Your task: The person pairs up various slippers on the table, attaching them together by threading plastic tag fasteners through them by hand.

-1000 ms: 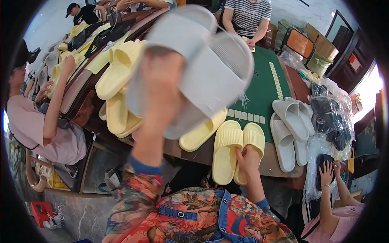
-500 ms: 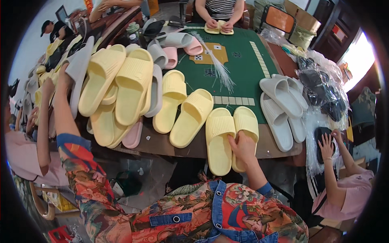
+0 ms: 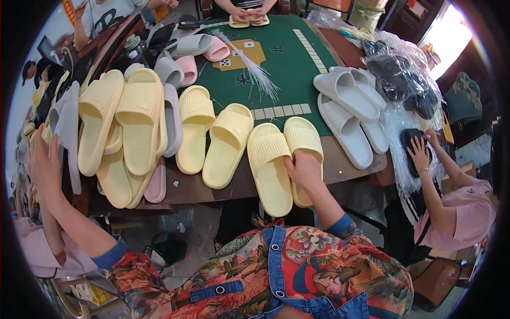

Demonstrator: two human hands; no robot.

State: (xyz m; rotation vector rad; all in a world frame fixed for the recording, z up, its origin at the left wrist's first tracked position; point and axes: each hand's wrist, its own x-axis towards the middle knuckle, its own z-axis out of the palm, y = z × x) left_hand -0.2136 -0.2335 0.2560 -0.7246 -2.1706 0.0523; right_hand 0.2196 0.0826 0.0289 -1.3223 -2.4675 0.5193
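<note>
My right hand (image 3: 308,174) grips a pair of yellow slippers (image 3: 272,186) at the table's near edge. Its fingers go under the strap of the right slipper, and the thumb lies by the left slipper's strap. At the far left, my left hand (image 3: 45,162) is raised with its fingers stretched out. Beside it a grey slipper (image 3: 68,135) stands on end, next to a stack of yellow slippers (image 3: 139,119). Between that stack and my right hand lies another yellow pair (image 3: 228,146).
Grey slippers (image 3: 348,125) are piled at the right, near plastic-wrapped black slippers (image 3: 396,69). White plastic strands (image 3: 252,66) lie on the green table mat (image 3: 289,58). Co-workers' hands (image 3: 419,151) handle a black slipper at the right; another person's hands (image 3: 249,17) hold yellow slippers opposite.
My left hand has come away from behind the upright grey slipper, moving left and toward me. My right hand keeps its hold on the yellow pair. The whole view has shifted.
</note>
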